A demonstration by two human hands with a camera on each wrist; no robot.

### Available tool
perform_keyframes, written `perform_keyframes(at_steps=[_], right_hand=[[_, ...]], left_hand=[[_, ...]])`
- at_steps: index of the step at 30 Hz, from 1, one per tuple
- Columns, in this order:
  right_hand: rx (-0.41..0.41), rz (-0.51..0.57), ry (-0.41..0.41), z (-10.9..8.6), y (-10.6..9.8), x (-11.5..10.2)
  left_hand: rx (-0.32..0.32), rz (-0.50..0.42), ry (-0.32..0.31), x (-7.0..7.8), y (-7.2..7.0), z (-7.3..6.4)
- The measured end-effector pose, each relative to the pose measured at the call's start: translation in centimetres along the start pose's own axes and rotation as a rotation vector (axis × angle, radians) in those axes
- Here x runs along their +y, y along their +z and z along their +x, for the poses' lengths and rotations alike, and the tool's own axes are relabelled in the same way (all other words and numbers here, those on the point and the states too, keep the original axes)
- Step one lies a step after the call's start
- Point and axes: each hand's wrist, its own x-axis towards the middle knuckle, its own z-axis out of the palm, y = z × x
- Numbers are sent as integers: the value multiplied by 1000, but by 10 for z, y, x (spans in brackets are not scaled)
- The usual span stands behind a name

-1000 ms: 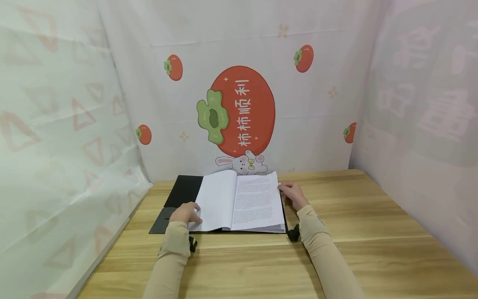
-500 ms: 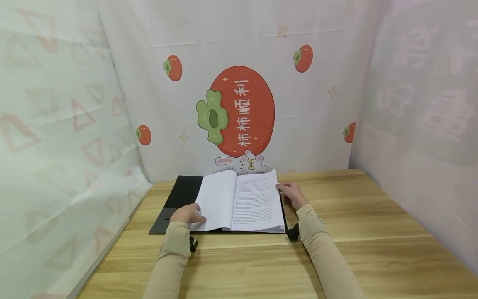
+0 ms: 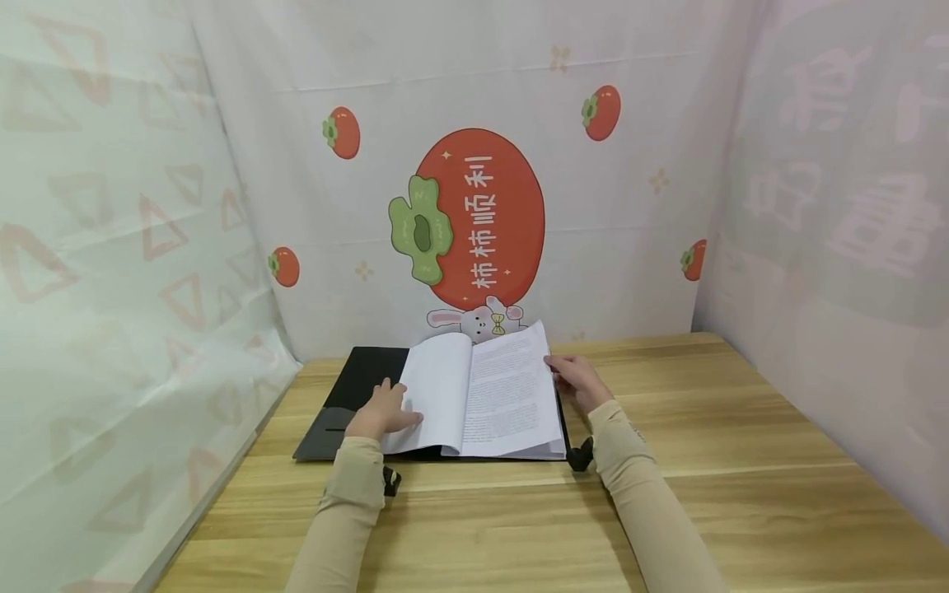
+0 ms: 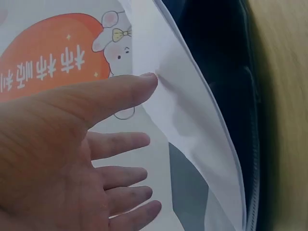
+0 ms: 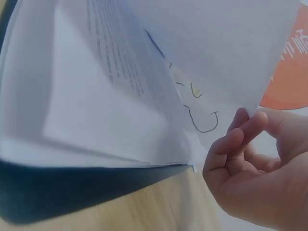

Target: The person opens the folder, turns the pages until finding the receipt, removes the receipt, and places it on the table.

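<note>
Wooden counter (image 3: pixel 474 535) before a printed cloth (image 3: pixel 334 198), with an open black folder (image 3: pixel 371 372) on it. Fingers of the right hand (image 3: pixel 582 382) pinch a raised page (image 3: pixel 511 387) at its outer edge; the left hand (image 3: pixel 381 410), fingers apart, is at the left-hand pages (image 3: pixel 436 383).

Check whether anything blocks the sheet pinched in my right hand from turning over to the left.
Possibly: the left hand is at the outer edge of the left pages, where the sheet might land. Nothing else visible stands between.

Cloth-walled booth (image 3: pixel 808 288), fruit-print backdrop (image 3: pixel 630 206), wood-grain table (image 3: pixel 474 527)
</note>
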Motion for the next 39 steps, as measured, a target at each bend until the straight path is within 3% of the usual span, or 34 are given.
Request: perform_keyframes(at_steps=[5,8,13,16,30,39], right_hand=[[-47,147,13,-1,4,-3],[-84,239,6,-2,7,-7],[-100,255,-11,-7,14,-18],[-99,237,-21,-10,19,-23],[-126,215,-70,-15,32,-33],[-111,201,-118,-23,44,-40]], left_hand=[[49,33,41,10,2,2],[114,33,84,17,4,2],[308,41,232,29,8,5],[368,25,315,38,10,5],[370,-13,611,80,23,-5],[318,-31,729,105,35,-18]])
